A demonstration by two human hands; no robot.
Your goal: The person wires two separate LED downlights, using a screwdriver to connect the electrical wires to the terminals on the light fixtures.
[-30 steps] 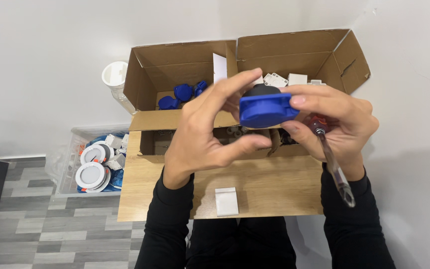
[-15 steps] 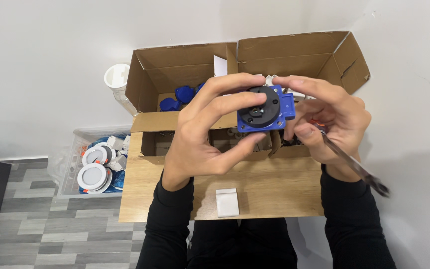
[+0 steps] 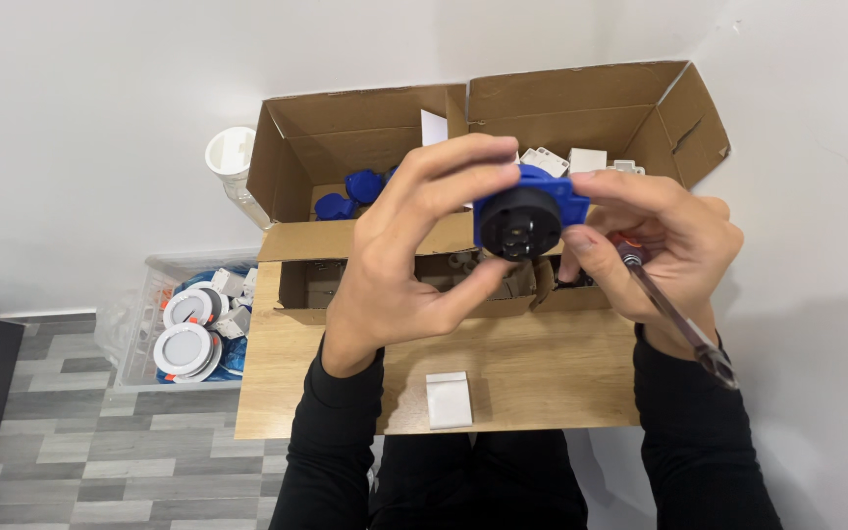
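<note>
1. A blue and black round socket part (image 3: 525,210) is held up between both hands, above a wooden table (image 3: 542,378).
2. The left hand (image 3: 414,260) is closed on the part: its fingers are curled over the top and left side, and the thumb is pressed in from below.
3. The right hand (image 3: 655,245) is closed on the right edge of the same part with fingertips and thumb.
4. A screwdriver (image 3: 674,319) with a clear handle is also kept in the right hand, its shaft slanting down and outward past the wrist.
5. Behind the hands, an open cardboard box (image 3: 581,108) is seen; blue parts (image 3: 350,191) lie in it beyond the left hand, white parts (image 3: 581,159) beyond the right.
6. Just below the left wrist, a small white block (image 3: 449,399) is set on the table.
7. Well to the left of the left hand, a clear bin (image 3: 134,324) of round white fittings (image 3: 184,339) is seen on the floor.
</note>
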